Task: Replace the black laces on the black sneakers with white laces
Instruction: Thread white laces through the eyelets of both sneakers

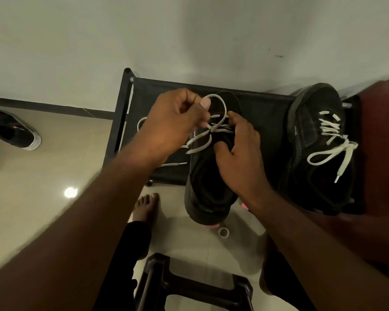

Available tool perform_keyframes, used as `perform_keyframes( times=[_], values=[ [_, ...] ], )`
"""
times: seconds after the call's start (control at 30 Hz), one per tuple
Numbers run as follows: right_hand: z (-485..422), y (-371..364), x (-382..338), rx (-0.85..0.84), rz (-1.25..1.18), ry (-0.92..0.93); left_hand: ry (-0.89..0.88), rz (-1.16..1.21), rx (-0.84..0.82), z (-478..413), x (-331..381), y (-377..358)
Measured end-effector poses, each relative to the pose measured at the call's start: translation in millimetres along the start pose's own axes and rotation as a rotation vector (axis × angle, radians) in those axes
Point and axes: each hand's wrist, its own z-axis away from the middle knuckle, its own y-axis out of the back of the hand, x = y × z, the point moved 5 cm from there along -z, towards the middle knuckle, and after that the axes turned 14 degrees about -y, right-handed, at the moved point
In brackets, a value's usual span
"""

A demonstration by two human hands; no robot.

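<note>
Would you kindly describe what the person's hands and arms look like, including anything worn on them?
The left hand and right hand are bare: no gloves, and no rings show. No watch or band is apparent on either wrist. The left forearm and right forearm are uncovered to the picture's edge, with no sleeve in view.

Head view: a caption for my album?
The left hand pinches a white lace while right hand holds the black sneaker; its laced mate rests on the shoe rack.
</note>
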Motion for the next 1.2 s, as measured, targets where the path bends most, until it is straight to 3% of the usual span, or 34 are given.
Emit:
perform_keyframes(
  times=[0.07, 0.1, 0.2, 0.47, 0.53, 0.63, 0.67, 0.7, 0.77, 0.87, 0.97, 1.2],
  values=[
    [0.0, -0.1, 0.5, 0.007, 0.009, 0.007, -0.020, -0.371, -0.076, 1.8, -8.3, -5.8],
    [-0.1, 0.0, 0.5, 0.014, 0.017, 0.011, 0.006, -0.441, -0.145, 2.4, -13.8, -11.1],
    [-0.6, -0.5, 0.4, 0.019, 0.030, 0.012, 0.091, -0.502, -0.273, 3.7, -22.7, -22.8],
    [0.9, -0.7, -1.0, 0.006, 0.029, 0.007, 0.005, -0.406, -0.201, -3.9, -18.1, -20.6],
    [0.7, -0.5, -1.6, 0.007, 0.018, 0.003, -0.044, -0.210, -0.123, -5.1, -5.7, -18.8],
    [0.1, -0.6, -0.9, 0.009, 0.020, 0.007, 0.001, 0.537, 0.091, -4.1, 7.8, -10.9],
    [-0.3, -0.9, -0.4, 0.010, 0.020, 0.008, 0.017, 0.655, 0.135, -4.3, 7.0, -9.1],
    [-0.3, -0.9, -0.1, 0.014, 0.020, 0.011, 0.029, 0.594, 0.179, -4.2, 5.0, -7.2],
    [0.5, -0.7, 0.2, 0.015, 0.022, 0.012, -0.011, 0.099, 0.208, -3.9, 0.4, -2.4],
    [0.6, -0.7, -0.8, 0.009, 0.027, 0.008, 0.001, -0.421, -0.010, -1.8, -12.9, -12.5],
    [1.0, -1.3, -1.6, 0.010, 0.035, 0.007, 0.071, -0.588, -0.187, -0.4, -28.7, -21.1],
    [0.3, -2.2, -0.7, 0.016, 0.038, 0.006, 0.016, -0.714, -0.226, -4.9, -26.7, -26.9]
  ],
)
